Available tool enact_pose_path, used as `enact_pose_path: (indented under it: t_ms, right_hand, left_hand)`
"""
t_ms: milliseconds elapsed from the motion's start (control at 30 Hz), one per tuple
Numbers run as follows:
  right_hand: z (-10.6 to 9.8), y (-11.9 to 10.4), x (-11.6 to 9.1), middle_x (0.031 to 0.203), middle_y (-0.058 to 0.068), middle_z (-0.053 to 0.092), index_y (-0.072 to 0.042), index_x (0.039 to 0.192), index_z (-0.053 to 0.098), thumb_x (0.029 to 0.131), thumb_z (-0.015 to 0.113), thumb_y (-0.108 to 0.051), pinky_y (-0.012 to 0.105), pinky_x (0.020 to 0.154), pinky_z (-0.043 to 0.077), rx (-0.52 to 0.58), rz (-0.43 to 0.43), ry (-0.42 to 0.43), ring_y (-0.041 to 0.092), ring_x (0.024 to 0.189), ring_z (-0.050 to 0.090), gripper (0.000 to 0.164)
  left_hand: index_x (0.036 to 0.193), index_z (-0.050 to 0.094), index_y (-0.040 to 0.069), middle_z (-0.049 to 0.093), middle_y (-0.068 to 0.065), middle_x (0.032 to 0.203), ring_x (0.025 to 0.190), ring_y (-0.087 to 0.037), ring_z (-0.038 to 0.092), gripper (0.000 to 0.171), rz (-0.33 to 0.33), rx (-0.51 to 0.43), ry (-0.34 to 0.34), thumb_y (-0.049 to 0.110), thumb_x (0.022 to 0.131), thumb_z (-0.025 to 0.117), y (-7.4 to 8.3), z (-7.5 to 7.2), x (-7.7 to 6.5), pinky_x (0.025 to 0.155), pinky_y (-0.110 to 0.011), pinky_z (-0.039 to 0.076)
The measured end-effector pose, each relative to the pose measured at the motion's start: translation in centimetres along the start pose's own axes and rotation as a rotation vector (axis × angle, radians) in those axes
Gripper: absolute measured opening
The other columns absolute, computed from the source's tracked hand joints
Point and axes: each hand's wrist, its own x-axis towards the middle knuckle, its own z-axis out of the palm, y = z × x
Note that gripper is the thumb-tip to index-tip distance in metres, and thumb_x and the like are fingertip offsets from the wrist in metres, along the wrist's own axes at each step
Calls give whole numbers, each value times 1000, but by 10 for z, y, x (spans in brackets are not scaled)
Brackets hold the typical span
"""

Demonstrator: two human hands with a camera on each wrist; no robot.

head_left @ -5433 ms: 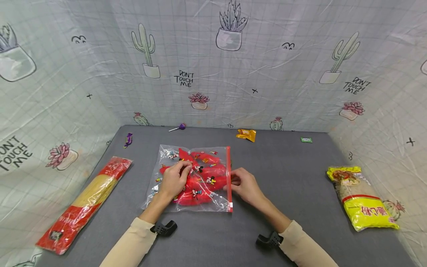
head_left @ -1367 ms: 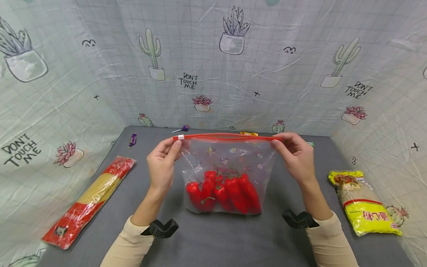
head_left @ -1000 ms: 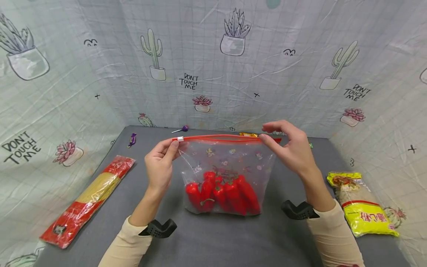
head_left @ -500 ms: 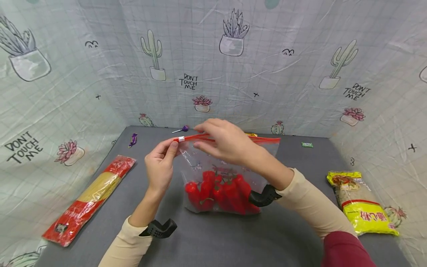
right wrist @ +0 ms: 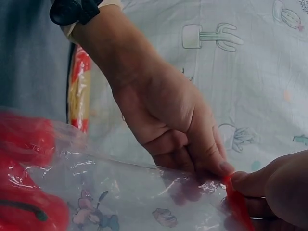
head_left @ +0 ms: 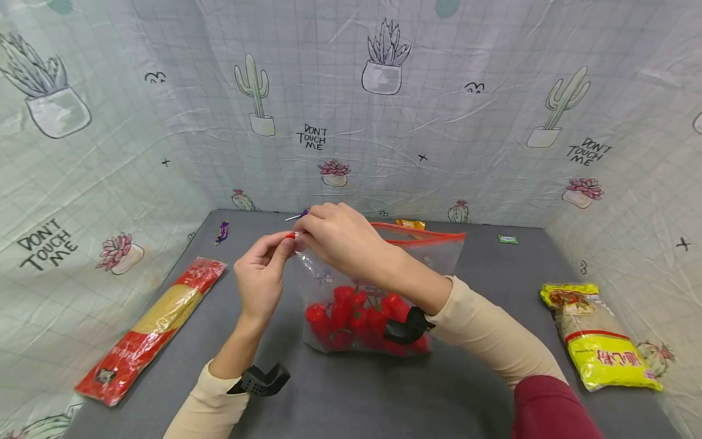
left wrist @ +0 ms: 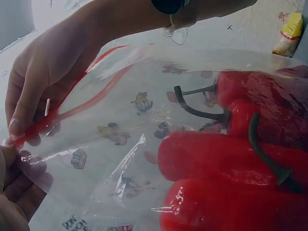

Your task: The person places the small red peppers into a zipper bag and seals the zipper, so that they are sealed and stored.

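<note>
A clear slider zip bag with a red zip strip and cartoon prints stands upright on the grey table. Several red peppers with green stems lie in its bottom; the left wrist view shows these peppers close up. My left hand pinches the bag's upper left corner between thumb and fingers. Reaching across the front, my right hand pinches the zip strip right beside the left fingertips. Its fingers hide the white slider in the head view. Right of them the bag's mouth gapes.
On the left lies a long red-and-yellow noodle pack; on the right, a yellow food bag. Along the back are a purple candy, a partly hidden lollipop, an orange packet and a green candy.
The bag, earlier lying flat, was stood up with both hands at its top corners. My right hand then let go of the right corner and crossed left to the slider end.
</note>
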Motion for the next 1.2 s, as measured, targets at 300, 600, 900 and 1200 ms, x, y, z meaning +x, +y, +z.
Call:
enact_pose_path:
  t_ms: [300, 600, 900, 1200]
  right_hand:
    - [-3, -3, -4, 84, -7, 66, -17, 95, 68, 94, 56, -21, 24, 66, 41, -42, 22, -70, 11, 76, 58, 13]
    - [-19, 14, -26, 84, -5, 64, -14, 96, 66, 93, 59, -24, 25, 70, 45, -78, 55, -81, 12, 78, 58, 13]
    - [-44, 57, -82, 86, -3, 65, -12, 95, 66, 89, 64, -20, 28, 66, 48, -29, 140, -12, 12, 77, 57, 10]
    - [-70, 90, -131, 81, -5, 62, -11, 90, 65, 83, 70, -11, 27, 60, 45, -50, 209, 73, 5, 66, 50, 9]
  left_hand:
    - [92, 66, -10, 72, -2, 83, 77, -12, 70, 9, 79, 13, 9, -9, 85, 60, 1, 5, -2, 76, -26, 56]
    - [90, 66, -7, 70, -15, 77, 72, -15, 69, 8, 55, 46, 65, -1, 87, 62, 6, 3, -1, 76, -24, 55]
    - [91, 66, -5, 72, -11, 76, 73, -18, 70, 13, 6, 34, 84, 7, 88, 62, 1, -6, 2, 79, -29, 55]
    - [92, 67, -5, 72, -5, 76, 72, -14, 68, 15, -15, 62, 93, 9, 88, 63, -3, -9, 6, 74, -25, 55]
